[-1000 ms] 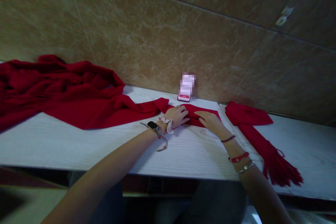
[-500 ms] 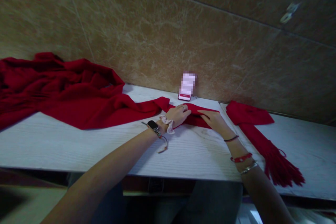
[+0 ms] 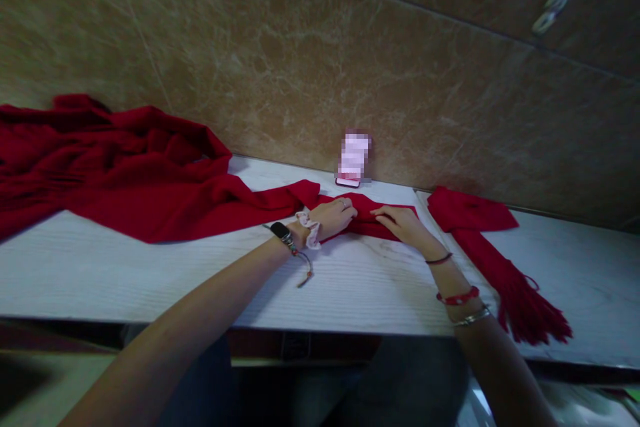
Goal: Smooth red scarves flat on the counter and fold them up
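Note:
A long red scarf [image 3: 150,187] lies across the white table [image 3: 150,273], bunched in a heap at the left and narrowing to a folded end in the middle. My left hand [image 3: 333,217] and my right hand [image 3: 403,223] rest on that end, fingertips facing each other a little apart. Both sets of fingers are curled onto the cloth, which rises in a small ridge between them. My left wrist wears a watch and a scrunchie; the right wears several bracelets.
A second red scarf [image 3: 480,233] lies at the right, its fringe [image 3: 535,320] hanging over the table's front edge. A small blurred device [image 3: 354,159] leans against the brown marble wall [image 3: 300,67] just behind my hands.
My hands have slid slightly away from me along the scarf's end, and the flat cloth between them has gathered into a ridge. The view has tipped a little lower.

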The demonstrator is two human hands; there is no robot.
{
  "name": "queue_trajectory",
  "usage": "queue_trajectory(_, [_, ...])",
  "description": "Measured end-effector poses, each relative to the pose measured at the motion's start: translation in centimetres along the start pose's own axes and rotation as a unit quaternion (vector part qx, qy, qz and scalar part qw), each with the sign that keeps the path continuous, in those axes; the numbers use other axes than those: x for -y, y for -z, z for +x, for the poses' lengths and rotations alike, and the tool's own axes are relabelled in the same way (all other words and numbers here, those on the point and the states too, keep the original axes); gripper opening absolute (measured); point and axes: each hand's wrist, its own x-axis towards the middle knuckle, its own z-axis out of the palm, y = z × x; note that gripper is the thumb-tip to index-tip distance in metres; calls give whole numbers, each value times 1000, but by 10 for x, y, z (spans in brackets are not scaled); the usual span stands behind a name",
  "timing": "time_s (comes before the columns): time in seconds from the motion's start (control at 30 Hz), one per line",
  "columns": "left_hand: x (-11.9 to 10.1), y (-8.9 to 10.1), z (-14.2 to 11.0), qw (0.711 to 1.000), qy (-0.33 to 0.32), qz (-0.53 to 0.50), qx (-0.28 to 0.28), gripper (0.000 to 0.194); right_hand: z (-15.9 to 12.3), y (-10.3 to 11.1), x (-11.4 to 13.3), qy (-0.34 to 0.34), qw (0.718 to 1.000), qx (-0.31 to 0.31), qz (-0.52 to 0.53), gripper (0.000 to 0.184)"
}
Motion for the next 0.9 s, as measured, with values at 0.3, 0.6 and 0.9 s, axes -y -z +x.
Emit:
queue_trajectory(0.3, [-4, -1, 0, 999, 34, -14, -13, 22, 2, -3, 2, -7, 1000, 5, -1, 23])
queue_trajectory(0.6, [-4, -9, 3, 998, -1, 57, -5, 23, -2, 0, 8, 34, 996, 81, 5, 18])
queue_trajectory(0.9, [10, -8, 0, 993, -55, -67, -74, 13, 2, -2, 2, -62, 996, -45, -43, 31])
